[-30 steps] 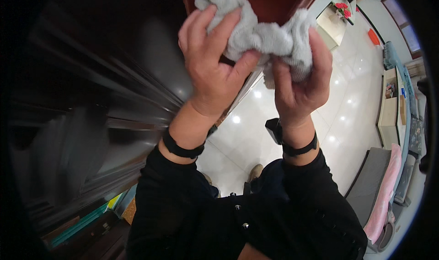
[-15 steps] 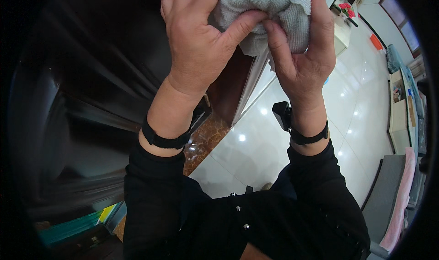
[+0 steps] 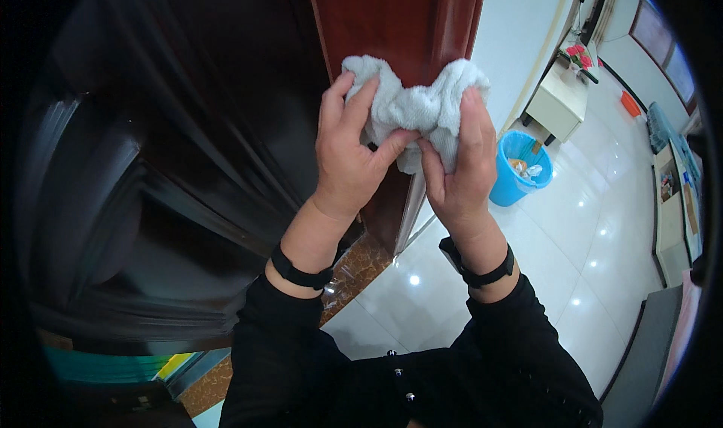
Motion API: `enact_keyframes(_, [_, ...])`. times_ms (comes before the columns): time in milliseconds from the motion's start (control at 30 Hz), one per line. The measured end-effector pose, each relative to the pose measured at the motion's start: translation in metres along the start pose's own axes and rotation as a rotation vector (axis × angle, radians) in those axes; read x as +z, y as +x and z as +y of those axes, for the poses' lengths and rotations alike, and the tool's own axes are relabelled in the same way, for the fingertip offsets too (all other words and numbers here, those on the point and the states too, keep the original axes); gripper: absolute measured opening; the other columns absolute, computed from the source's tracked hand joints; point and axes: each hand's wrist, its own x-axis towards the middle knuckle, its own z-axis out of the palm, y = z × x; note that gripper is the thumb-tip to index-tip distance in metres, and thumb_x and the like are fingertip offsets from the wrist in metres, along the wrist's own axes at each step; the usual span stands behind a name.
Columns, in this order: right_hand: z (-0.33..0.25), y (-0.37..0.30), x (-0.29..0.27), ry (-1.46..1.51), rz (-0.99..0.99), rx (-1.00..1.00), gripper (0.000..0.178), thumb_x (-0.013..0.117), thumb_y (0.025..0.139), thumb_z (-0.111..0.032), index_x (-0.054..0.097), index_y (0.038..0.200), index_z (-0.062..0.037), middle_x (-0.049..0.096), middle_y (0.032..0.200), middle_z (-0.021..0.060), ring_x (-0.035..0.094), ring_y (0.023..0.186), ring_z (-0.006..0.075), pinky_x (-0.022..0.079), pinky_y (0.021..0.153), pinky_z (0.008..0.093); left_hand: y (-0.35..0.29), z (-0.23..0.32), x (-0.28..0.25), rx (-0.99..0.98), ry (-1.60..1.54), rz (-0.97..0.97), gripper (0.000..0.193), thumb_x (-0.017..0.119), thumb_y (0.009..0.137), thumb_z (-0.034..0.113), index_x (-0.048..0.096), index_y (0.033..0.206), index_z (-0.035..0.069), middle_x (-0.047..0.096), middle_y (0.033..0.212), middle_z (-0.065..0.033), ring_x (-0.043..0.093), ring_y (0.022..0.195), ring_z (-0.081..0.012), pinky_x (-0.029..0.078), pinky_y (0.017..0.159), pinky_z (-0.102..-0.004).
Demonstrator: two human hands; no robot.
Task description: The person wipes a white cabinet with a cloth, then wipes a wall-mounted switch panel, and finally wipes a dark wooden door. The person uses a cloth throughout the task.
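A bunched white terry towel [image 3: 410, 108] is held between both hands in front of a reddish-brown wooden door frame [image 3: 384, 21]. My left hand [image 3: 348, 142] grips its left part, thumb pressed in at the lower middle. On the right part, my right hand [image 3: 461, 157] is closed with the thumb near the other thumb. Both hands wear black wrist straps. Behind the towel the frame is partly hidden, so I cannot tell whether the cloth touches it.
A dark glossy door [image 3: 173, 202] fills the left side. To the right, a blue trash bin [image 3: 508, 179] with rubbish stands on the white tiled floor [image 3: 557, 232]. Beyond it is a white cabinet [image 3: 557, 100] with red flowers; a grey sofa [image 3: 640, 360] sits at lower right.
Both hands and the towel have come lower in the view, nearer to me. More of the door frame and the blue trash bin now show.
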Motion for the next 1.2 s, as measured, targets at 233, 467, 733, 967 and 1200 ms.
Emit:
enact_keyframes(233, [0.003, -0.030, 0.006, 0.005, -0.023, 0.045, 0.076, 0.073, 0.074, 0.004, 0.045, 0.145, -0.0028, 0.048, 0.143, 0.0248, 0.046, 0.133, 0.0463, 0.039, 0.110, 0.0507, -0.032, -0.007, 0.012, -0.118, -0.049, -0.019, 0.070, 0.087, 0.075, 0.023, 0.057, 0.134, 0.001, 0.045, 0.141, -0.0224, 0.053, 0.124, -0.0392, 0.049, 0.101, -0.0422])
enact_keyframes(467, [0.005, -0.052, 0.008, -0.008, -0.042, 0.053, 0.076, 0.072, 0.072, 0.006, 0.047, 0.143, -0.0038, 0.049, 0.141, 0.0243, 0.047, 0.132, 0.0468, 0.041, 0.109, 0.0520, -0.054, -0.017, 0.019, -0.131, -0.026, -0.003, 0.071, 0.088, 0.073, 0.019, 0.055, 0.133, -0.001, 0.044, 0.142, -0.0233, 0.053, 0.125, -0.0401, 0.049, 0.101, -0.0425])
enact_keyframes(733, [0.005, -0.073, 0.013, -0.003, -0.047, 0.077, 0.075, 0.071, 0.068, 0.010, 0.051, 0.139, -0.0069, 0.051, 0.138, 0.0206, 0.047, 0.130, 0.0458, 0.041, 0.109, 0.0519, -0.082, -0.022, 0.027, -0.267, -0.066, -0.007, 0.071, 0.087, 0.073, 0.014, 0.055, 0.135, -0.001, 0.043, 0.144, -0.0233, 0.050, 0.129, -0.0404, 0.047, 0.104, -0.0424])
enact_keyframes(967, [0.003, -0.069, 0.019, -0.105, -0.008, -0.048, 0.064, 0.071, 0.071, 0.008, 0.060, 0.131, -0.0110, 0.055, 0.134, 0.0153, 0.050, 0.125, 0.0404, 0.044, 0.104, 0.0491, -0.094, -0.031, 0.042, -0.254, -0.120, 0.025, 0.068, 0.074, 0.083, 0.006, 0.045, 0.144, 0.001, 0.034, 0.154, -0.0251, 0.040, 0.139, -0.0429, 0.038, 0.113, -0.0444])
enact_keyframes(1200, [-0.009, -0.047, 0.021, -0.150, 0.017, -0.163, 0.050, 0.071, 0.076, 0.006, 0.067, 0.123, -0.0111, 0.063, 0.127, 0.0109, 0.052, 0.124, 0.0383, 0.044, 0.105, 0.0463, -0.079, -0.031, 0.043, -0.201, -0.173, 0.042, 0.064, 0.060, 0.091, 0.004, 0.036, 0.150, 0.001, 0.026, 0.156, -0.0290, 0.026, 0.146, -0.0460, 0.026, 0.120, -0.0491])
